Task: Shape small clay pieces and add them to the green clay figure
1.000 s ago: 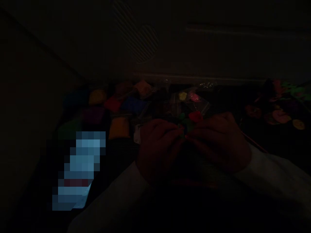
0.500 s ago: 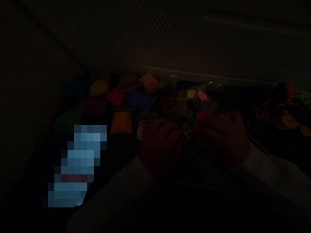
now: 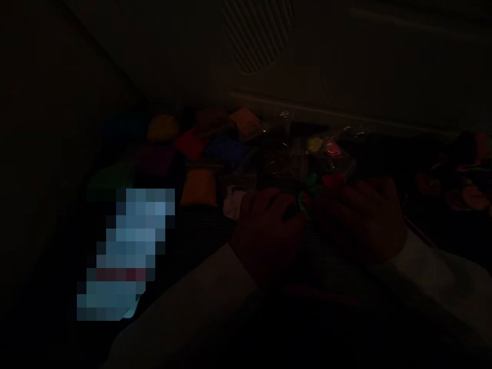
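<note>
The green piece (image 3: 303, 201) sits between the fingertips of both hands, with a red piece (image 3: 333, 179) just beyond the right hand (image 3: 359, 218). The left hand (image 3: 269, 230) is curled, the right has its fingers bent together at the green piece; in this dark I cannot tell whether either grips it. A white lump (image 3: 232, 202) lies just beside the left hand, an orange packet (image 3: 199, 188) farther left, a pixelated bright panel (image 3: 130, 246) left of the left forearm. Beyond the hands are yellow (image 3: 315, 144) and pink lumps (image 3: 332, 149) in clear bags.
</note>
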The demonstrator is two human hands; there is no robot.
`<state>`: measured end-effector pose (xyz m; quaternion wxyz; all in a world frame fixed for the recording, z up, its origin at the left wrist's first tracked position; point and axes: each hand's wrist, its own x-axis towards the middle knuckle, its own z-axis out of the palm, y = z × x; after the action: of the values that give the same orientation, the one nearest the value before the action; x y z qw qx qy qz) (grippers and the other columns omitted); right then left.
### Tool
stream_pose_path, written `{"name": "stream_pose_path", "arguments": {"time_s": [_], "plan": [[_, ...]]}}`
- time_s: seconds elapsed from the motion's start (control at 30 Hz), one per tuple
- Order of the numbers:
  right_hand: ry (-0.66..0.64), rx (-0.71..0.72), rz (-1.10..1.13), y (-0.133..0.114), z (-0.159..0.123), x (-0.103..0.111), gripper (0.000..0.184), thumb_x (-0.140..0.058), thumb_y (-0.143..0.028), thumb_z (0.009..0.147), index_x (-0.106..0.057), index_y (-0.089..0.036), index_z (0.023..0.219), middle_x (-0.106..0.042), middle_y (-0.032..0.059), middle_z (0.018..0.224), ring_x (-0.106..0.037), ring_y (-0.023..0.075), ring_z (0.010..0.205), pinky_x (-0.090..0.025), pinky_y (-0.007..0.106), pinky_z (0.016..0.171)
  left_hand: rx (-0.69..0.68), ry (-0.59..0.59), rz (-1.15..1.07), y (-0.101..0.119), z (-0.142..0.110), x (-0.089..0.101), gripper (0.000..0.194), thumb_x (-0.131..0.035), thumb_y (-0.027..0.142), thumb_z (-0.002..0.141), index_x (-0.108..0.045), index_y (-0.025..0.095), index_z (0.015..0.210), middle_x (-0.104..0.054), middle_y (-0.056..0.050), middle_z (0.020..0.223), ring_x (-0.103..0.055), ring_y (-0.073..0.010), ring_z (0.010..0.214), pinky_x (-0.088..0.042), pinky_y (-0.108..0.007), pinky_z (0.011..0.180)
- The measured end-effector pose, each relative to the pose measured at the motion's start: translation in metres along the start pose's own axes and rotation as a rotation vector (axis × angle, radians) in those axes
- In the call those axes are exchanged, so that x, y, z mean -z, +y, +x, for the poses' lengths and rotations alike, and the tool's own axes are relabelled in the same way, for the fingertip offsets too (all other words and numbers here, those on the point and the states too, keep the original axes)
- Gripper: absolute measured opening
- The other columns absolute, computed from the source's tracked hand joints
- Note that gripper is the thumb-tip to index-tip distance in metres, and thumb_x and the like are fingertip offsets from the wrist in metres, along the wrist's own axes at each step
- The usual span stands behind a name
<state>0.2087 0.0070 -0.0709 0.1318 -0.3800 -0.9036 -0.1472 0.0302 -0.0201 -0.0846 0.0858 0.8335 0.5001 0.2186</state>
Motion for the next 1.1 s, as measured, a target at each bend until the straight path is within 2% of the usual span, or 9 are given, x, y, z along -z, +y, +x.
{"name": "stream_pose_path", "arguments": {"time_s": [0.5,0.83,1.1], "plan": [[0.014,0.021,0.006,0.0008,-0.0016,0.0014,0.017,-0.055,-0.03,0.075,-0.059,-0.025,0.09,-0.062,-0.0009,0.087,-0.047,0.0154,0.075,-0.026,0.034,0.069,0.0,-0.049,0.007,0.0001,-0.0009,-0.0007,0.021,-0.045,0.028,0.079,-0.059,0.025,0.094,-0.057,-0.002,0.101,-0.042,-0.0234,0.099,-0.031,-0.045,0.084],[-0.023,0.019,-0.012,0.0001,-0.0009,0.0002,0.018,-0.054,-0.031,0.075,-0.058,-0.026,0.093,-0.062,-0.0018,0.089,-0.047,0.0165,0.074,-0.025,0.035,0.069,-0.002,-0.065,-0.007,0.0007,-0.0004,-0.0001,0.021,-0.044,0.027,0.079,-0.059,0.023,0.094,-0.057,-0.003,0.101,-0.042,-0.0237,0.099,-0.032,-0.045,0.084],[0.012,0.023,0.001,0.0001,-0.0015,-0.001,0.018,-0.054,-0.029,0.075,-0.058,-0.025,0.092,-0.062,-0.0014,0.089,-0.048,0.0154,0.075,-0.025,0.033,0.068,0.004,-0.056,-0.012,0.0006,-0.0015,0.0006,0.021,-0.044,0.028,0.079,-0.059,0.022,0.092,-0.057,-0.003,0.099,-0.043,-0.0233,0.098,-0.033,-0.043,0.083]]}}
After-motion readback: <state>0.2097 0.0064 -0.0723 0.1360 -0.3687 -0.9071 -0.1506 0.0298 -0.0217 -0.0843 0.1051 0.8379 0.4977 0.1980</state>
